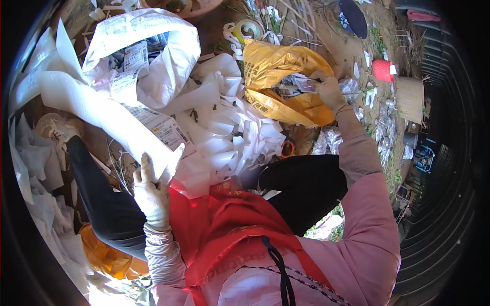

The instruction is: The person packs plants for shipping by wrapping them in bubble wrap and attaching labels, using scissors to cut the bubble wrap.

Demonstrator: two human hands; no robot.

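My gloved left hand (pixel 151 196) grips the lower end of a long white strip (pixel 109 113), thumb on one side and fingers on the other. The strip looks like paper or thin foam and runs up to the far left. On the right, my gloved right hand (pixel 331 93) is at the mouth of a yellow plastic bag (pixel 270 64), its fingers bent together. Small printed scraps (pixel 302 84) show inside the bag beside the fingertips. Whatever those fingers pinch is too small to make out. Printed label sheets (pixel 166 127) lie beside the strip.
A white sack (pixel 176 43) holding printed labels stands at the upper left. White paper scraps (pixel 224 132) heap between my legs. Tape rolls (pixel 248 30), clear plastic (pixel 329 140), a red item (pixel 383 70) and another yellow bag (pixel 109 252) lie around. A dark ribbed wall (pixel 439 204) curves along the right.
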